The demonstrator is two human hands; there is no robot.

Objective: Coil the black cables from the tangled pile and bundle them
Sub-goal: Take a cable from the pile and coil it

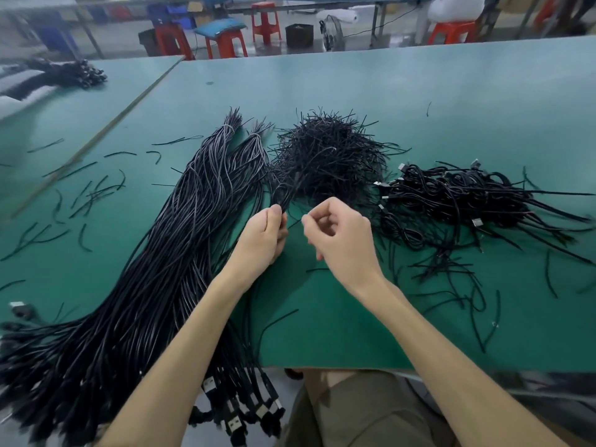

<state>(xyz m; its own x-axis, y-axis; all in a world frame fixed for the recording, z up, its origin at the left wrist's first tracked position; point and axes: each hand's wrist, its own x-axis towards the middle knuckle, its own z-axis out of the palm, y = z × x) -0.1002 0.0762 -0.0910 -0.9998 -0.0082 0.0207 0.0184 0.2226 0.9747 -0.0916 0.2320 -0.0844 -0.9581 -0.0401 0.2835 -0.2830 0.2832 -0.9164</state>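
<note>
Plugs (238,411) of the long cables (154,269) hang over the near table (419,91) edge: one big sheaf, with two tied ends at its far tip. Left hand (263,235) pinches a small cable loop (280,195) between thumb and fingers; the loop stands just beyond the knuckles. Right hand (342,240) is just beside it, fingers curled, thumb against index; cannot tell whether it grips anything. One heap of short ties (325,150) lies right behind the loop. One pile of coiled cables (451,201) lies right of the right hand, apart from it. Loose ties (90,195) are scattered left of the sheaf.
</note>
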